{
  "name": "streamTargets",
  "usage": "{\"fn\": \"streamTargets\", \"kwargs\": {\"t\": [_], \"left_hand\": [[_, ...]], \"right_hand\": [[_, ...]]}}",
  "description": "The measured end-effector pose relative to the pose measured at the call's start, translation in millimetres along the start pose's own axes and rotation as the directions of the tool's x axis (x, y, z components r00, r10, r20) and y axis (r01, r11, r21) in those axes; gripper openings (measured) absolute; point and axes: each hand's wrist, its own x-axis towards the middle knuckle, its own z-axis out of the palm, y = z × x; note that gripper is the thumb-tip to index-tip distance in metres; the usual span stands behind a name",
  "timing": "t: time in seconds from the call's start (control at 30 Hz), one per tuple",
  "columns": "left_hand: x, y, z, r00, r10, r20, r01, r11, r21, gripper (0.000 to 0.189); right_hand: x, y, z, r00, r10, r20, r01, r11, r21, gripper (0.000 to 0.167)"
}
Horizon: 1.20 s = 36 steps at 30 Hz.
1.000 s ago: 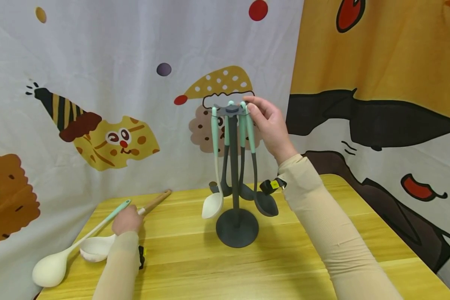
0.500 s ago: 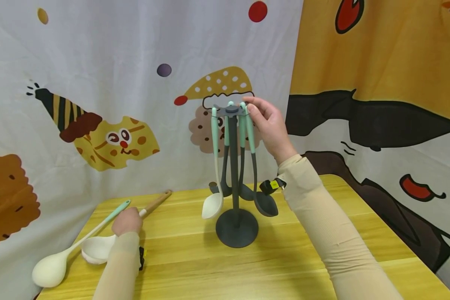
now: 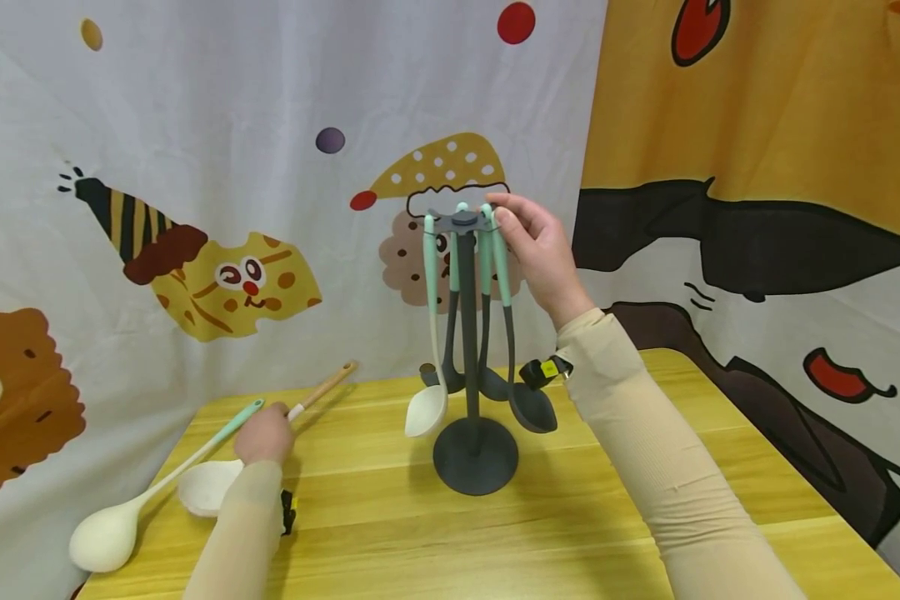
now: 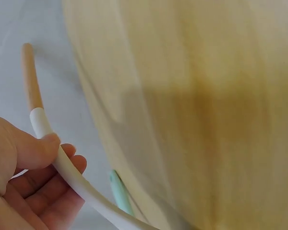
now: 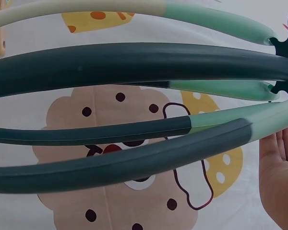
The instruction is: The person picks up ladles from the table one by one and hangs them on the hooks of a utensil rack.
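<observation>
In the head view my left hand (image 3: 265, 435) grips the white shaft of a ladle (image 3: 212, 486). Its wooden handle end (image 4: 31, 76) points up and away, and my thumb lies across the shaft in the left wrist view. My right hand (image 3: 542, 250) pinches at the top of a dark utensil rack (image 3: 470, 333), where a dark ladle (image 3: 532, 408) hangs by its mint-green handle. The exact contact of the fingertips is partly hidden. A white ladle (image 3: 425, 411) and other dark utensils also hang there.
A cream ladle with a mint handle (image 3: 105, 537) lies at the table's left side, close to my left hand. The rack's round base (image 3: 476, 475) stands on the wooden table (image 3: 390, 542). A printed curtain (image 3: 255, 100) hangs right behind the table.
My left hand has shifted slightly right and up with the wooden-handled ladle, whose handle end rises and whose bowl moves right. My right hand and the rack stay as they were.
</observation>
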Motion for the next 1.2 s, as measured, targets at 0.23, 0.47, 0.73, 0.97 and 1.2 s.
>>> {"fn": "streamTargets", "kwargs": {"t": [0.23, 0.47, 0.73, 0.97, 1.2], "left_hand": [[-2.1, 16.6, -7.2, 0.997, 0.033, -0.068, -0.036, 0.998, -0.046, 0.023], [2.8, 25.8, -4.1, 0.992, 0.059, -0.110, -0.069, 0.994, -0.088, 0.023], [1.9, 34.2, -4.9, 0.989, 0.076, -0.125, -0.093, 0.987, -0.130, 0.026], [-1.5, 44.9, -6.9, 0.984, 0.103, -0.147, -0.128, 0.977, -0.172, 0.026], [-5.1, 53.0, -5.6, 0.967, 0.160, -0.198, -0.197, 0.963, -0.184, 0.023]], "right_hand": [[0.1, 0.0, 0.5, 1.000, 0.000, -0.003, 0.000, 1.000, -0.016, 0.038], [0.0, -0.3, 0.6, 1.000, -0.007, 0.000, 0.007, 1.000, -0.013, 0.038], [0.9, 0.1, 0.6, 1.000, -0.009, 0.003, 0.009, 1.000, 0.005, 0.036], [0.4, 0.0, 0.5, 1.000, -0.012, 0.000, 0.012, 1.000, 0.005, 0.037], [-0.4, 0.2, 1.2, 1.000, -0.016, -0.001, 0.016, 1.000, 0.012, 0.037]]}}
